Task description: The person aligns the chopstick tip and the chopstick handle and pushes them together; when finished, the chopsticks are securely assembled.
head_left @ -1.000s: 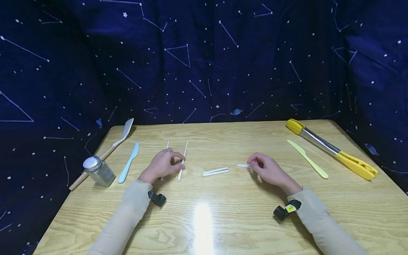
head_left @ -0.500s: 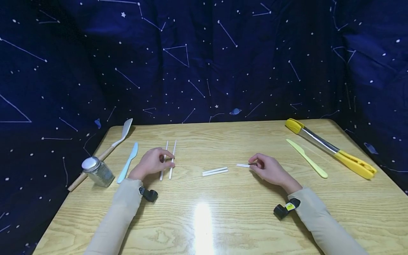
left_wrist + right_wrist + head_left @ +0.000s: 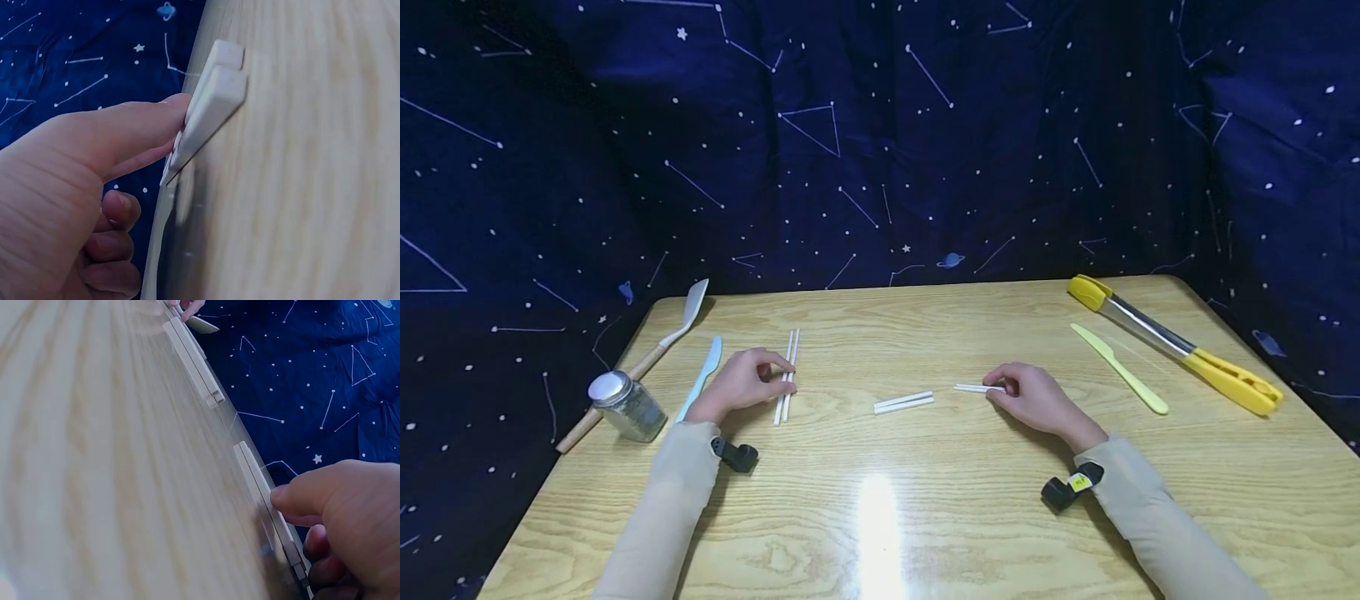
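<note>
Two long white chopsticks (image 3: 793, 358) lie almost side by side at the left, pointing away from me. My left hand (image 3: 741, 383) pinches them between thumb and forefinger; the left wrist view shows the thumb against the squared white chopstick ends (image 3: 219, 94). At the right, my right hand (image 3: 1033, 400) pinches a pair of slim sticks that look like chopsticks (image 3: 972, 387), lying crosswise. In the right wrist view their white ends (image 3: 251, 469) give way to a darker stretch near the fingers; the far ends are hidden. Between the hands lie two short white sticks (image 3: 904, 402), touching nothing else.
Left of my left hand are a light-blue knife (image 3: 706, 371), a glass jar (image 3: 638, 414) with a metal lid, and a wooden-handled spatula (image 3: 651, 358). To the right lie a pale-yellow knife (image 3: 1120, 367) and yellow-ended tongs (image 3: 1150, 329). A starry dark-blue cloth (image 3: 880, 150) hangs behind.
My left hand has slid leftward, bringing one chopstick close alongside the other. My right hand has hardly moved; its two sticks now show slightly spread white ends.
</note>
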A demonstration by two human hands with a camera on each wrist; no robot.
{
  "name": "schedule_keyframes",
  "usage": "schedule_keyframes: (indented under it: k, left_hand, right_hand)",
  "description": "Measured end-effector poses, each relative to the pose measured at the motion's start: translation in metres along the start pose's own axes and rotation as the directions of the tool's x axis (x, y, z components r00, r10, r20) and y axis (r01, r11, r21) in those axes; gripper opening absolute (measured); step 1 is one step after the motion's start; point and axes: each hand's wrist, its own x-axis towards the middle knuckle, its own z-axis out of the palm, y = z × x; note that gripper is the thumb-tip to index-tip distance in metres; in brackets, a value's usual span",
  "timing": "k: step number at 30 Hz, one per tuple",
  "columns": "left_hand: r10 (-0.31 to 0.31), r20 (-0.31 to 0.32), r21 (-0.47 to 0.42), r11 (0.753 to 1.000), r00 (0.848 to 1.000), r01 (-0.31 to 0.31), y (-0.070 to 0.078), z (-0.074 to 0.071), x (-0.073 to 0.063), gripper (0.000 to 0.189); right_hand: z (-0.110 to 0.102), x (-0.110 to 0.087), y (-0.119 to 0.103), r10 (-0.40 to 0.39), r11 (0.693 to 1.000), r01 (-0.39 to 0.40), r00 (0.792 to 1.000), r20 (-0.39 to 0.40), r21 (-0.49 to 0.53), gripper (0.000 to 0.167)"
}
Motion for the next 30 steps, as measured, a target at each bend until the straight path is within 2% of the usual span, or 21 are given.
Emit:
schedule_keyframes:
  k: [5, 12, 19, 30]
  left_hand:
    - [-0.003, 0.006, 0.004, 1.0, 1.0, 0.003, 0.0, -0.002, -0.001, 0.026]
    - [-0.042, 0.004, 0.037, 0.998, 0.999, 0.041, -0.003, -0.005, -0.002, 0.027]
    - [-0.042, -0.013, 0.037, 0.998, 0.999, 0.042, 0.001, -0.005, -0.002, 0.027]
    - [0.013, -0.055, 0.031, 0.999, 0.998, -0.012, 0.017, 0.004, 0.003, 0.024]
  right_hand:
    - [0.0, -0.001, 0.0, -0.012, 1.0, 0.012, 1.0, -0.013, -0.007, 0.013]
    - [0.001, 0.0, 0.0, -0.01, 1.0, 0.01, 1.0, -0.015, -0.026, 0.009]
    - [0.001, 0.0, 0.0, 0.004, 1.0, -0.005, 1.0, -0.021, -0.016, 0.008]
    - [0.002, 0.001, 0.0, -0.04, 0.999, 0.04, 0.996, -0.077, -0.004, 0.006]
